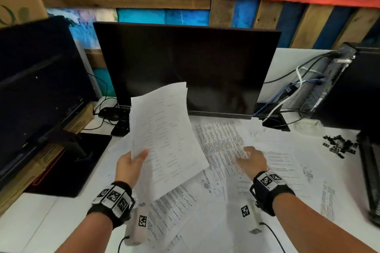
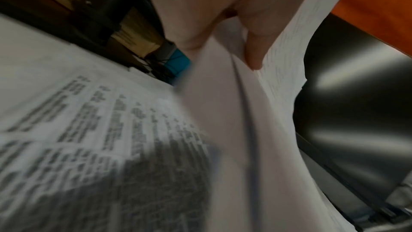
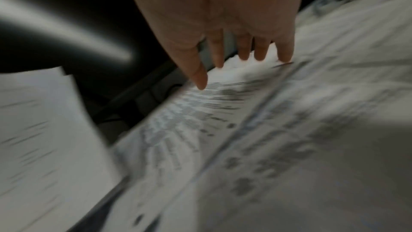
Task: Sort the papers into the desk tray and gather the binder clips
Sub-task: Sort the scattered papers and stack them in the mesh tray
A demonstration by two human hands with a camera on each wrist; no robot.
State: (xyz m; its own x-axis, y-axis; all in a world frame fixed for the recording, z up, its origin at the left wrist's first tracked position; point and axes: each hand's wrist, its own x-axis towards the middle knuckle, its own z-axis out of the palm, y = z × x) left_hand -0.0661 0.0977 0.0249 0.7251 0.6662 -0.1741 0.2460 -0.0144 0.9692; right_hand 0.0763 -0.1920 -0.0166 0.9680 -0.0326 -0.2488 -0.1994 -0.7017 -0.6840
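Note:
My left hand (image 1: 133, 159) holds a small stack of white printed sheets (image 1: 164, 129) upright above the desk, thumb on the front and fingers behind; the left wrist view shows the same held sheets (image 2: 223, 112) pinched at their lower edge. Several loose printed papers (image 1: 222, 146) lie scattered over the white desk. My right hand (image 1: 249, 157) reaches over them with fingers (image 3: 285, 54) straight and spread, tips at the paper (image 3: 223, 112). A heap of black binder clips (image 1: 338, 146) lies at the right. The black mesh desk tray (image 1: 372, 174) stands at the right edge.
A dark monitor (image 1: 185, 68) stands just behind the papers, a second monitor (image 1: 37, 88) to the left on a black mat (image 1: 67, 166). Cables and a computer case (image 1: 349, 88) fill the back right. A mouse (image 1: 109, 113) lies behind the held sheets.

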